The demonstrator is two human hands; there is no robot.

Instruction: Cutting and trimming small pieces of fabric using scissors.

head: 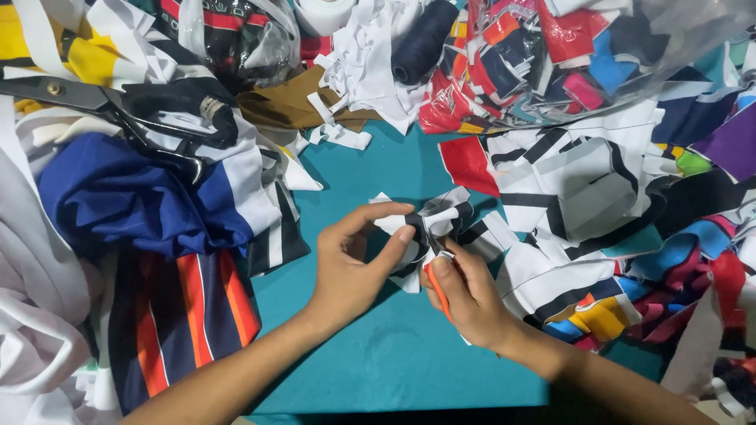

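Your left hand [350,264] and right hand [465,295] pinch the soft, floppy cloth bow [431,228]; hold its middle.

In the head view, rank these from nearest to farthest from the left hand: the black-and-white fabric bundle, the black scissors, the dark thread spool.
From the left hand:
1. Black-and-white fabric bundle, pinched at its fingertips.
2. Black scissors, upper left on the cloth pile.
3. Dark thread spool, top centre; close to the scissors' distance, hard to separate.

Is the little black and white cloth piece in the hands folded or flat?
Folded: the black and white cloth piece is bunched into pleats.
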